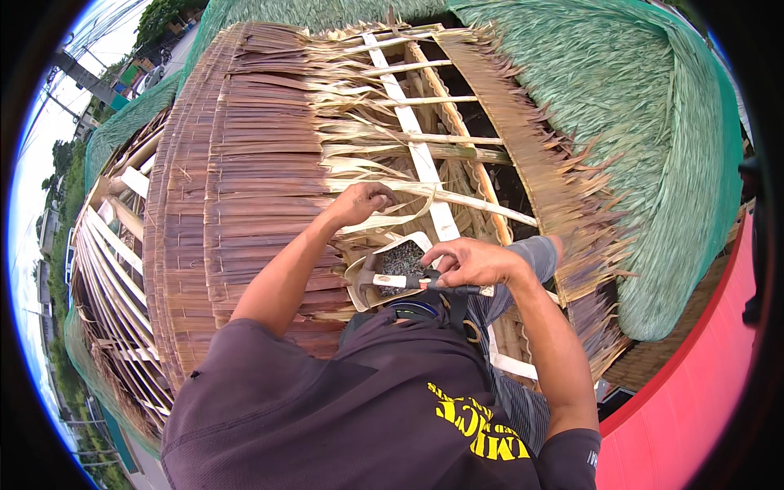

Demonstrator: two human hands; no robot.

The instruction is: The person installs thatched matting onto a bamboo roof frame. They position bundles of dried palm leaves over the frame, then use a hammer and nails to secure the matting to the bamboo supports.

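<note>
My right hand (474, 263) grips the black handle of a claw hammer (384, 280), whose metal head points left over a pale container of small dark nails (402, 260). My left hand (363, 202) is closed on a pale dried palm strip (408, 189) against a thatched roof of brown leaf rows (237, 180). Light wooden battens (420, 155) show where the roof frame is uncovered, just right of my left hand.
A second thatch surface, green and netted (645, 122), rises to the right. A red roof edge (694, 392) runs along the lower right. Bare battens (110, 253) show at the left, with trees and buildings far below.
</note>
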